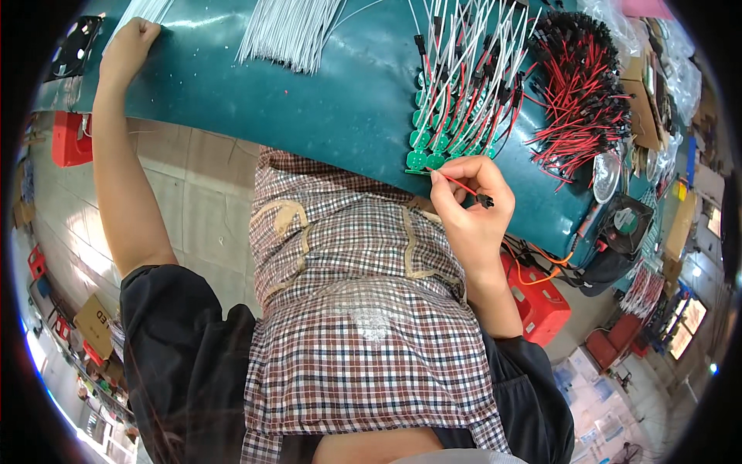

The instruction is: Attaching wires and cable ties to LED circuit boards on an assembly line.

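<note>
My left hand [131, 48] is closed at the lower end of a bundle of white wires [145, 11] at the far left of the table; what its fingers hold, if anything, is hidden. At the near table edge, my right hand [483, 193] pinches a short red wire [462, 184] with a black connector [485, 201] at its end. The fingertips are beside the nearest of several rows of round green circuit boards [417, 160]. White, red and black wires [464, 85] rise from these boards.
A heap of red and black connector leads [583, 100] lies on the right of the green table [325, 124]. White wires [290, 35] lie at the far middle. A soldering iron [591, 220] and a black fan [624, 223] sit at the right edge, above a red stool [537, 301].
</note>
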`<state>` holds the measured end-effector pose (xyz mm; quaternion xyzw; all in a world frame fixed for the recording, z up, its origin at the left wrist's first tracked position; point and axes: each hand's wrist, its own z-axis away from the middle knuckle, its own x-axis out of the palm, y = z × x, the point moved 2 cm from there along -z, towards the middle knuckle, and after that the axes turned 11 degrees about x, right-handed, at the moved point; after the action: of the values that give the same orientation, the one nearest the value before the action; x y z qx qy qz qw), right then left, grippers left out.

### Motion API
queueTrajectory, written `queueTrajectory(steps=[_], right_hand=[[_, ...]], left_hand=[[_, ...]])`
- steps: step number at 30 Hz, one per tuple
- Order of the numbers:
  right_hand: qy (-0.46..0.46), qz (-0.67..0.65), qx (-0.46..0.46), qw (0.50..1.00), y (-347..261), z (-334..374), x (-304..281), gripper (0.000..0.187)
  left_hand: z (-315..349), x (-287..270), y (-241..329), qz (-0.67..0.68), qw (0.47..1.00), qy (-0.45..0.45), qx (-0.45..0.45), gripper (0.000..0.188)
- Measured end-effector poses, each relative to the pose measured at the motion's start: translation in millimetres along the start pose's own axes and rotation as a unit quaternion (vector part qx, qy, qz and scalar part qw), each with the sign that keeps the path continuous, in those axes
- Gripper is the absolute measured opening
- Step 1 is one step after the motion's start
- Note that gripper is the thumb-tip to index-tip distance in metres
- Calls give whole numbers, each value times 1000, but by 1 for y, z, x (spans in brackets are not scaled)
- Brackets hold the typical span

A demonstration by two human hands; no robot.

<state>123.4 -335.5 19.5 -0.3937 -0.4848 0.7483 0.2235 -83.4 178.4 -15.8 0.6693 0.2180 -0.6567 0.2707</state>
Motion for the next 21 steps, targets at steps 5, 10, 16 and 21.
queueTrajectory(steps=[5, 10, 16, 21], right_hand=[[6, 13, -2, 1000, 0, -1, 2, 12], [14, 15, 19, 1000, 4, -1, 3, 13], [34, 9, 19, 999, 4, 0, 7, 12], [47, -5, 5, 999, 7, 2, 8, 13]], left_hand=[[9, -15, 34, -81, 991, 89, -56, 51], [19, -29, 88, 33, 990, 137, -18, 36], [33, -45, 200, 266, 962, 64, -19, 27], [24, -27, 196, 281, 959, 5, -46, 27]])
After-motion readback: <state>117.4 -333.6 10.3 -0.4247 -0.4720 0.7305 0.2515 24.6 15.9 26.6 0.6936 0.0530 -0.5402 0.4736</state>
